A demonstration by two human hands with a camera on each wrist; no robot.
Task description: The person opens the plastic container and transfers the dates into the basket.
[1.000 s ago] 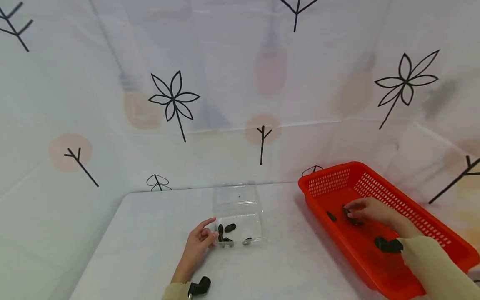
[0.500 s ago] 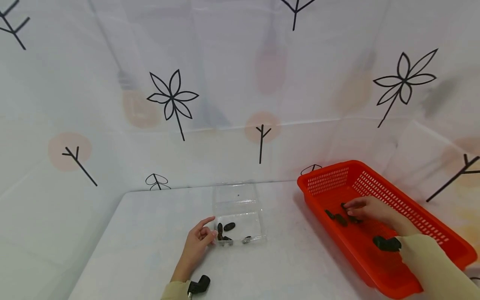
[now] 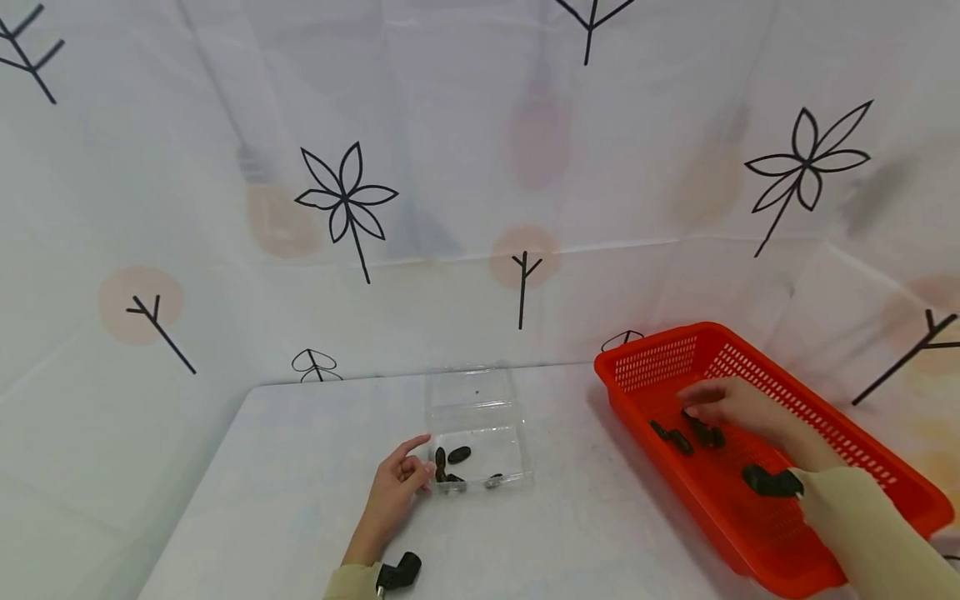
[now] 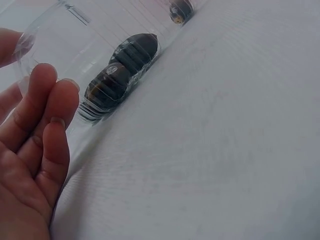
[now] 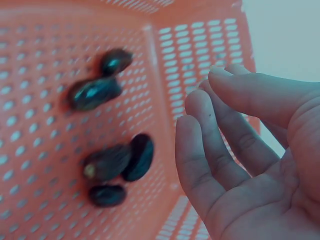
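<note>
In the head view, my left hand (image 3: 393, 487) grips the left side of a clear plastic box (image 3: 491, 454) with an open lid. Several dark, oval, olive-like fruits lie inside it, one (image 3: 460, 454) near its middle. The left wrist view shows my curled fingers (image 4: 62, 100) at the box's corner, beside a fruit (image 4: 107, 86) seen through the wall. My right hand (image 3: 742, 412) hovers in the red basket (image 3: 750, 517) over more dark oval fruits (image 3: 681, 442). In the right wrist view its fingers (image 5: 192, 145) curve loosely, apart from the fruits (image 5: 106, 162), with nothing visible between them.
White cloth covers the table (image 3: 285, 483), and a patterned white curtain (image 3: 450, 208) hangs behind it. The basket's perforated wall (image 3: 817, 417) rises just beyond my right hand. Bare cloth (image 3: 570, 467) lies between box and basket.
A dark fruit has come apart from the basket's cluster, toward the left. My right hand has lifted slightly, so more fruits show beneath it. The left hand and box have stayed put.
</note>
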